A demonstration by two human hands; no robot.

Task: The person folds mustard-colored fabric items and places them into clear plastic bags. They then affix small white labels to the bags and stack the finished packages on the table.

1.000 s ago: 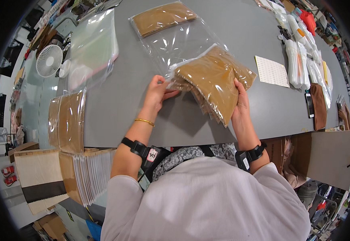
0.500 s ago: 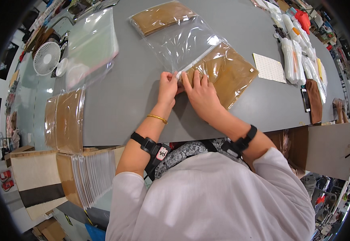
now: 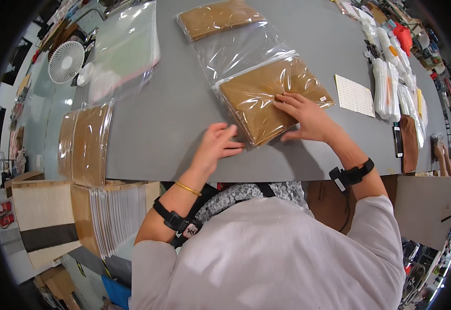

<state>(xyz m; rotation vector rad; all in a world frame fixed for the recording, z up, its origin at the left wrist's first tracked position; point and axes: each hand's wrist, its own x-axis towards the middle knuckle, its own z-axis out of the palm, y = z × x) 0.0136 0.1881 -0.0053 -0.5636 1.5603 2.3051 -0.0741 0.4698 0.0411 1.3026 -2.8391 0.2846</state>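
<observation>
A clear plastic zip bag with folded brown material inside (image 3: 259, 98) lies on the grey table in front of me. The pale strip of its zip edge runs along the far side, and a small white label shows at its right corner. My right hand (image 3: 308, 120) rests on the bag's right part with fingers stretched over the top and thumb apart by the near edge. Just left of the bag's near corner, my left hand (image 3: 217, 147) is open, fingers apart, holding nothing. Beyond lies another clear bag with brown contents (image 3: 220, 18), its clear part reaching under the nearer bag.
At left, a stack of clear bags (image 3: 124, 51), a white fan (image 3: 66, 62) and packed brown bags (image 3: 91, 142) stand. At right lie a white label sheet (image 3: 354, 95), rolled clear bags (image 3: 385, 88), a phone (image 3: 398, 140) and brown cloth (image 3: 408, 144).
Both hands have left the bag's zip edge. My left hand moved down and opened beside the bag; my right hand moved right onto its surface. The bag's left side now shows uncovered.
</observation>
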